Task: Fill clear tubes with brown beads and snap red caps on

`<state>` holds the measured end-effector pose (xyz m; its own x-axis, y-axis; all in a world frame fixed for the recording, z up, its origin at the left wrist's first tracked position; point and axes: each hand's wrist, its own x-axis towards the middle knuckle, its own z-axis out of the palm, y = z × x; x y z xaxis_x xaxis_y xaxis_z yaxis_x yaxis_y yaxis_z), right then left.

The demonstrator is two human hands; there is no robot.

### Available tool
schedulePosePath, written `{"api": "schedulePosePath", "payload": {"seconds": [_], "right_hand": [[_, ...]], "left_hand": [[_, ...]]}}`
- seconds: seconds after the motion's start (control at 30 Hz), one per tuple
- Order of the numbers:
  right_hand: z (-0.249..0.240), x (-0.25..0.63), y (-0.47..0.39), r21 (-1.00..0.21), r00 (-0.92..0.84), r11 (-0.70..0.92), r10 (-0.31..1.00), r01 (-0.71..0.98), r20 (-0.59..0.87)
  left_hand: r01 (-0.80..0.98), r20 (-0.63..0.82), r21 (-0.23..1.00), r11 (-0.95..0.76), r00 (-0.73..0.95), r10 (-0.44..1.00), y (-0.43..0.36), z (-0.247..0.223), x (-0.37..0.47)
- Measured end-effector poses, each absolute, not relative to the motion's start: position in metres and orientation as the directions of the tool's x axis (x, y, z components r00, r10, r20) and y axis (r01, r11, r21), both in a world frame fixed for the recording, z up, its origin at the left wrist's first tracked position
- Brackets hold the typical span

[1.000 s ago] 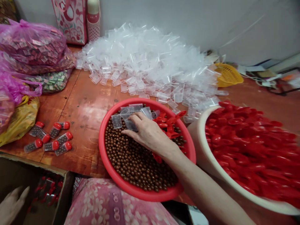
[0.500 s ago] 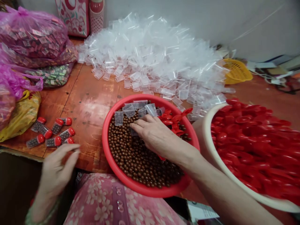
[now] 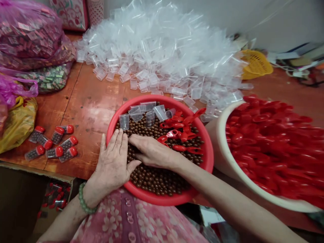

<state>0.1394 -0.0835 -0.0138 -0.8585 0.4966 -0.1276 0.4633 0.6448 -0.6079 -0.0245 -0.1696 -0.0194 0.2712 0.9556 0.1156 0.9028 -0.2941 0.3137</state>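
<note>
A red basin (image 3: 211, 152) holds many small brown balls (image 3: 157, 184). Several clear plastic containers (image 3: 136, 114) lie on the balls at its far side, beside several loose red caps with scoop-like ends (image 3: 187, 134). My left hand (image 3: 113, 162) is open, fingers outstretched over the basin's left rim, its thumb above the balls. Just beside it, my right hand (image 3: 154, 152) is low over the balls with fingers curled and pressed together. Whatever its fingertips grip is hidden. Filled containers with red caps (image 3: 54, 152) lie on the table at left.
A large heap of clear containers (image 3: 164, 50) spreads behind the basin. A white tub (image 3: 222, 135) of red caps stands at right. Tied pink bags (image 3: 30, 37) and a yellow bag (image 3: 21, 125) sit at left. Below the table edge, a carton (image 3: 43, 221) holds capped containers.
My left hand has come from the left, near the capped containers, to the basin's rim, its fingers now straight. My right hand has shifted slightly left and down. The view has tilted.
</note>
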Motion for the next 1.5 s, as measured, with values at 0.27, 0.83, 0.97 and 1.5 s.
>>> {"api": "schedulePosePath", "payload": {"seconds": [0.27, 0.83, 0.97, 1.5], "right_hand": [[-0.022, 0.145, -0.082, -0.877, -0.807, 0.315, 0.577, 0.363, -0.127], [-0.002, 0.167, -0.089, -0.957, -0.760, 0.209, 0.650, 0.203, -0.019], [0.001, 0.168, -0.092, -0.962, -0.752, 0.228, 0.658, 0.150, 0.039], [0.002, 0.170, -0.108, -0.841, -0.562, 0.488, 0.773, 0.233, 0.293]], "left_hand": [[0.903, 0.101, 0.307, -0.300, 0.283, 0.954, -0.168, -0.019, -0.026], [0.648, 0.174, 0.687, -0.328, 0.291, 0.941, -0.154, -0.004, -0.022], [0.530, 0.093, 0.814, -0.238, 0.285, 0.954, -0.149, -0.003, -0.022], [0.139, -0.189, 0.979, 0.147, 0.373, 0.908, -0.137, 0.004, -0.031]]}}
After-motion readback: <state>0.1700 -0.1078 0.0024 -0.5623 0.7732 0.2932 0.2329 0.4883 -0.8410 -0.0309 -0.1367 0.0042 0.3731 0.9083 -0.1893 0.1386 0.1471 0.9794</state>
